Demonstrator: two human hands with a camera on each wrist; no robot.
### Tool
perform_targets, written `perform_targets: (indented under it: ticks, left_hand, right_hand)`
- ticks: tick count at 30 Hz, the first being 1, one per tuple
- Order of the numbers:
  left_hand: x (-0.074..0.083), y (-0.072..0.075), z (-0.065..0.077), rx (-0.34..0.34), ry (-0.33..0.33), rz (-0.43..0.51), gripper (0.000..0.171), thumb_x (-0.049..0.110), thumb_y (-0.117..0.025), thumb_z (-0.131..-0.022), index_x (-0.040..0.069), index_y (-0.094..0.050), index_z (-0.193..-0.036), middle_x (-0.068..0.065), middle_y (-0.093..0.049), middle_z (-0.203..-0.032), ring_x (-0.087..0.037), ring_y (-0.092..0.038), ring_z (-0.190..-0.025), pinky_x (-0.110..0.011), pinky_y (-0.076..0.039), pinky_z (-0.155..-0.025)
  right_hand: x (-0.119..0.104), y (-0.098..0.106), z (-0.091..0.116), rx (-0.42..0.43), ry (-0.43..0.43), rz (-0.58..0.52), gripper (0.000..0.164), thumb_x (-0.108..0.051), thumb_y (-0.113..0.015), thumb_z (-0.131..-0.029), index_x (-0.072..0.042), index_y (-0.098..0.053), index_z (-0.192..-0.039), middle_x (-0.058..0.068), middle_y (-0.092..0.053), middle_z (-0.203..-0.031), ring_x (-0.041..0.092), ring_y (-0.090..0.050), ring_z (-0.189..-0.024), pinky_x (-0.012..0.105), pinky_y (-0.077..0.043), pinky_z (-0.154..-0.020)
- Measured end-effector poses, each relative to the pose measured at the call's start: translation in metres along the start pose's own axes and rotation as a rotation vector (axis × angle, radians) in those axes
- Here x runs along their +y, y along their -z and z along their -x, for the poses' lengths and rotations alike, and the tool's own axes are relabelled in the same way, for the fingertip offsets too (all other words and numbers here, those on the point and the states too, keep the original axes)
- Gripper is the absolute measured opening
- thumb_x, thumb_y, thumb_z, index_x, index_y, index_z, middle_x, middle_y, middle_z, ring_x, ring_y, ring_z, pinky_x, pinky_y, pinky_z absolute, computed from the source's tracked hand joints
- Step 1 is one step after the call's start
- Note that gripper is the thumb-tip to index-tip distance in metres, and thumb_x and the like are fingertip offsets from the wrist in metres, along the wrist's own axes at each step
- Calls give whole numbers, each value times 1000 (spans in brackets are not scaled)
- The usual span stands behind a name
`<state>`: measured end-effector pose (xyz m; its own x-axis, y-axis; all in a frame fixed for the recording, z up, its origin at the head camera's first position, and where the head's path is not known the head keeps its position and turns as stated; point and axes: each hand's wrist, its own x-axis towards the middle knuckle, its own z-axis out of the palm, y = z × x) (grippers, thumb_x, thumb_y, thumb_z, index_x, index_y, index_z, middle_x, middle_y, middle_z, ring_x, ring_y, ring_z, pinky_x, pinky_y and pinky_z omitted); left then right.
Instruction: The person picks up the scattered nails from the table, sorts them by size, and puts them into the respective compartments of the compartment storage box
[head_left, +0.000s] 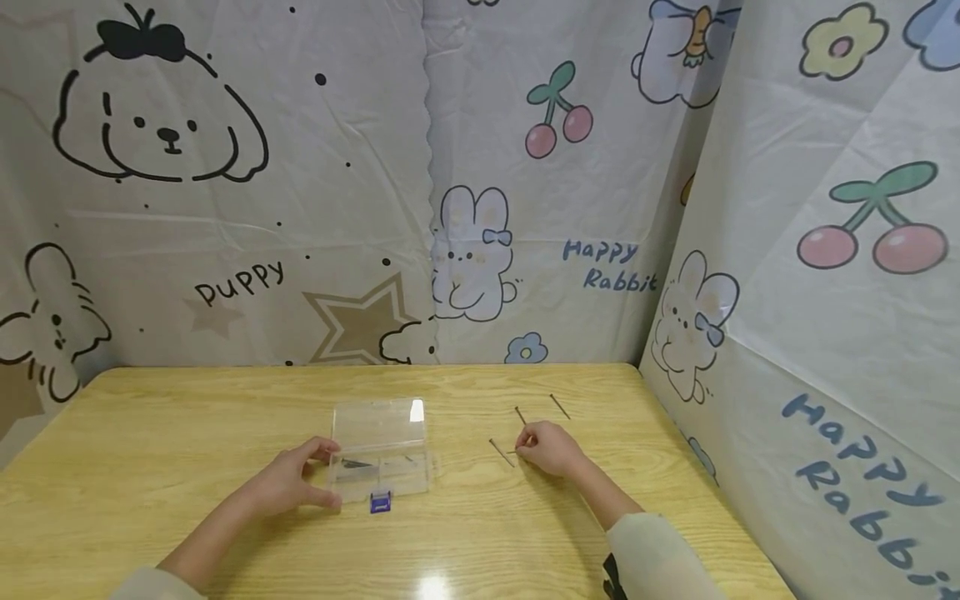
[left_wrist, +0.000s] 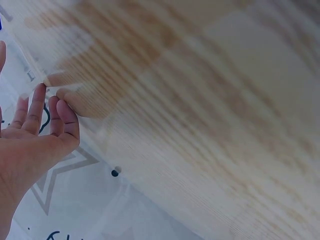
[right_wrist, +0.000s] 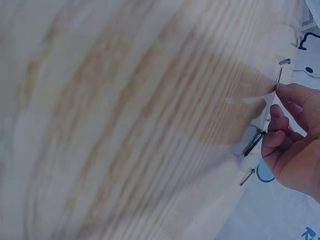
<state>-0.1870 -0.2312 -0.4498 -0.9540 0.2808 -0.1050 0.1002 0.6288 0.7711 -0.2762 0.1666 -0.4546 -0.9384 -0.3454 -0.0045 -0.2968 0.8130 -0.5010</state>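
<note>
A clear plastic box [head_left: 401, 483] with its lid tipped back stands on the table, and several dark nails [head_left: 357, 464] lie inside it. At the box's left side my left hand [head_left: 288, 481] holds it, thumb by the front corner and fingers by the back one. My right hand [head_left: 550, 450] is low over the table to the right of the box, pinching a thin nail [head_left: 512, 452] at its fingertips. Loose nails lie around that hand: one on its left [head_left: 501, 452], one just behind it [head_left: 519, 414], and another farther back [head_left: 559, 407].
A blue latch [head_left: 380, 502] sticks out at the box's front. The light wood table [head_left: 187, 417] ends at a cloth printed with cartoons [head_left: 360, 208], which also hangs along the right side [head_left: 825, 333].
</note>
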Motion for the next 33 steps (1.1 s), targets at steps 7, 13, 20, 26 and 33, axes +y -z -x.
perform_targets:
  ticks: [7,13,20,26,33]
  left_hand:
    - [0,0,0,2,18,2,79,34,-83,-67,3,-45,-129,-20,-51,-126,-44,-47,-115,-55,-42,-97]
    - [0,1,0,-2,14,-3,80,34,-83,-67,2,-44,-129,-19,-52,-125,-42,-49,-113,-54,-43,-96]
    - [0,1,0,-10,16,-2,80,34,-83,-68,2,-44,-130,-21,-51,-126,-43,-49,-112,-54,-44,-94]
    - [2,2,-1,-11,14,10,79,33,-83,-67,2,-45,-128,-19,-52,-125,-42,-48,-115,-55,-42,-97]
    - [1,2,-3,-13,38,-9,78,35,-84,-66,5,-46,-127,-19,-52,-126,-42,-49,-115,-54,-43,-97]
  right_hand:
    - [1,3,-1,15,12,-6,6,-12,-63,-87,-9,-66,-83,-1,-55,-73,12,-46,-67,25,-39,-59]
    - [-1,3,-4,34,6,-48,7,-13,-61,-89,-9,-66,-87,-1,-53,-72,12,-44,-64,23,-37,-57]
    - [-9,0,-4,44,36,-70,8,-14,-60,-90,-9,-66,-87,-1,-50,-69,10,-41,-61,21,-34,-54]
    - [-18,-3,-5,37,60,-87,9,-12,-59,-89,-7,-66,-88,-1,-50,-69,10,-41,-59,21,-35,-52]
    - [-27,-8,-5,31,96,-65,10,-14,-59,-90,-8,-67,-90,-2,-51,-69,9,-40,-58,20,-34,-51]
